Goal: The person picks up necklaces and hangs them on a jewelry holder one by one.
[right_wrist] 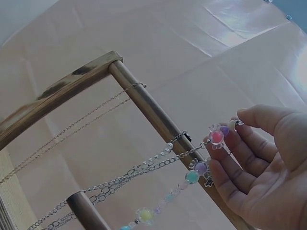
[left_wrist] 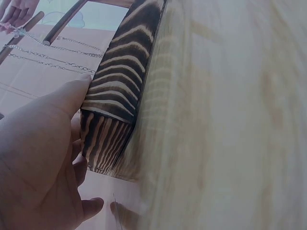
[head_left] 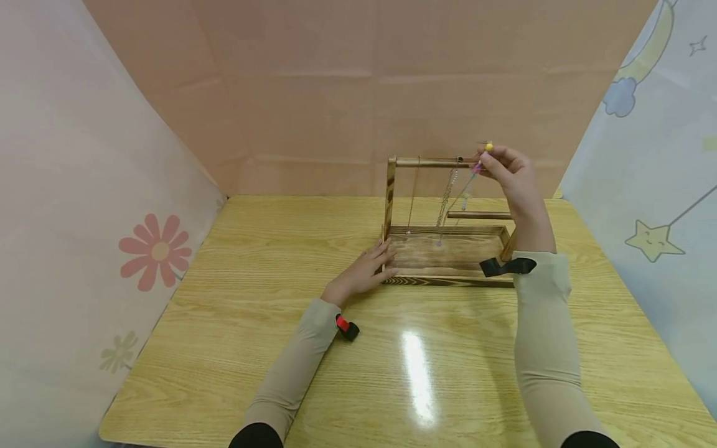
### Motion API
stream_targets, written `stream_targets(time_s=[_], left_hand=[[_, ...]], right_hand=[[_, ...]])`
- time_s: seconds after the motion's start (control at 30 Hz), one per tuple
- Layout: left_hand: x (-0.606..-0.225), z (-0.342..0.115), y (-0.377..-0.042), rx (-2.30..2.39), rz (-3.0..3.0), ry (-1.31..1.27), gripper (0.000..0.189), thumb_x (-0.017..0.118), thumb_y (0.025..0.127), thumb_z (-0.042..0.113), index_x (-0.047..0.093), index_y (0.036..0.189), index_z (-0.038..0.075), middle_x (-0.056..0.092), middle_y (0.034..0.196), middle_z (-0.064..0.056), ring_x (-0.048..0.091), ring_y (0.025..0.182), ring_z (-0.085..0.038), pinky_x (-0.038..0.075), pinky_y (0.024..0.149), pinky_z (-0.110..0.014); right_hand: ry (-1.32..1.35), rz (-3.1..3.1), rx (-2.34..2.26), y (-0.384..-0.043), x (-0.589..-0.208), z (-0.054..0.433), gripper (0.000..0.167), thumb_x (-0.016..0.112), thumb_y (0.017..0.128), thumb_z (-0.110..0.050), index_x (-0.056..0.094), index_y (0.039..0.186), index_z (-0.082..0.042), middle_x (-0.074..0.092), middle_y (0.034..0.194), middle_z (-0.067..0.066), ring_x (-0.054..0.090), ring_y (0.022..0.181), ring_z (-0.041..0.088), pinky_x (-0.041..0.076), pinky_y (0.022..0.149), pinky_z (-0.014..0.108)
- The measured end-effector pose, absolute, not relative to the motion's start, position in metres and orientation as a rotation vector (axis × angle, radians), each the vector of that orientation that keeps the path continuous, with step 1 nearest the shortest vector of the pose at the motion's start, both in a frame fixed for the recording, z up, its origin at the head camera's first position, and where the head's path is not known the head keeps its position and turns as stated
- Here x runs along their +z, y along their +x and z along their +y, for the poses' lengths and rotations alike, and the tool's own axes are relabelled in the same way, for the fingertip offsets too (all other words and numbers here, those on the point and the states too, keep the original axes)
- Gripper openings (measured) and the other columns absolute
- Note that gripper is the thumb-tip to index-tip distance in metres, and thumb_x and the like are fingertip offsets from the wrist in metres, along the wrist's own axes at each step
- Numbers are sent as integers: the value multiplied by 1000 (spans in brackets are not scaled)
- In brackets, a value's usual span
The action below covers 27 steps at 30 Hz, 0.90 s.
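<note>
A wooden jewelry stand (head_left: 448, 282) has a tray base, an upper bar (head_left: 417, 162) and a shorter lower bar (head_left: 482, 215). At its front left corner my left hand (head_left: 364, 270) holds the base, thumb on the striped front (left_wrist: 115, 72) and fingers around the end. Up by the right part of the upper bar, my right hand (head_left: 521, 186) pinches a colorful beaded necklace (right_wrist: 217, 137) near one end. Its beads, some candy-shaped, cross that bar in the right wrist view, and the strand slants down toward the tray.
A thin chain necklace (right_wrist: 62, 136) hangs at the left of the upper bar. Silver chains (right_wrist: 115, 181) hang nearer its middle. The stand is on a wood-grain table (head_left: 269, 249), with a pinkish backdrop (head_left: 297, 124) behind and printed sheets at both sides.
</note>
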<state>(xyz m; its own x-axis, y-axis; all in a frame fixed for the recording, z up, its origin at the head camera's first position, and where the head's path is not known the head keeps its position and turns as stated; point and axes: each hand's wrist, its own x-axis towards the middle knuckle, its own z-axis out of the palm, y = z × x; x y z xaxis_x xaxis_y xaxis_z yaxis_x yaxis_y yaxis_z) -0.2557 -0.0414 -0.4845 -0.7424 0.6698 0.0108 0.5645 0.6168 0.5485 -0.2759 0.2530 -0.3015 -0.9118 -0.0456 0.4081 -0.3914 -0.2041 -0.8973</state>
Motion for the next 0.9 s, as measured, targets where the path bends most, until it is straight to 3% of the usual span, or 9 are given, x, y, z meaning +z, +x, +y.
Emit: stream_targets(time_s=[0.27,0.9], left_hand=[[-485,-42,-255,787,2658,1029,60,37,98,45,24,148,15,1,157,-4,-4,144,-25,8,111,-59],[-486,-43,-254,809,2643,1026,61,36,98,47,24,148,15,0,157,-3,-5,144,-24,8,112,-58]], right_hand=[[530,-1783,2215,-274,-300,256,30,62,88,-4,55,109,16,68,94,9,66,84,17,52,76,21],[483,-1795,2171,-273,-303,255,24,65,84,-3,61,104,11,69,93,8,66,79,14,53,75,20]])
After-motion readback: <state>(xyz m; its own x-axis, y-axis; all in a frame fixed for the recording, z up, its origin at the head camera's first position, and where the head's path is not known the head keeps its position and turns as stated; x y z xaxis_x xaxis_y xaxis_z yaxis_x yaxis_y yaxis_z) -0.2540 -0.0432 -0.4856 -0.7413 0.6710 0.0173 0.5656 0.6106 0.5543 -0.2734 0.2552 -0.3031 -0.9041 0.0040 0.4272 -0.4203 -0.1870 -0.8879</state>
